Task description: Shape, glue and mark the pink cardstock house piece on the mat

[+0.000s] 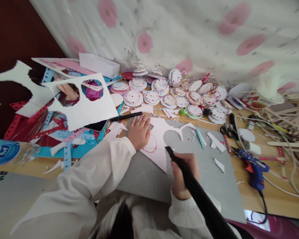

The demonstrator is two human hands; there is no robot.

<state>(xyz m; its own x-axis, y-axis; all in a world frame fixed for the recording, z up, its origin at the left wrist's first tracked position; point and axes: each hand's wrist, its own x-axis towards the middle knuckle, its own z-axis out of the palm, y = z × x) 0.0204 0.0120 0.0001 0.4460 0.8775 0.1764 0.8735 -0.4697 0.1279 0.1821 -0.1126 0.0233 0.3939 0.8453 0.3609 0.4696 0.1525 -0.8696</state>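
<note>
My left hand point(140, 132) lies flat on a white card point(159, 154), fingers stretched out. A red circle is drawn on the card just beside that hand, and curved notches run along its right edge. Under the card is a grey cutting mat point(201, 176). My right hand point(185, 171) is curled closed over the mat, to the right of the card. A long black object point(189, 181) crosses in front of this hand and widens toward the camera; I cannot tell whether the hand grips it. A black marker point(126, 116) rests behind my left hand.
A turquoise craft knife point(200, 138) and paper scraps point(215, 142) lie on the mat. Several decorated white discs point(161, 87) crowd the back. At right are a blue glue gun point(255, 169), scissors point(228, 129) and wooden sticks point(294, 116). Cut-out boards point(89, 111) and a bottle point(11, 152) fill the left.
</note>
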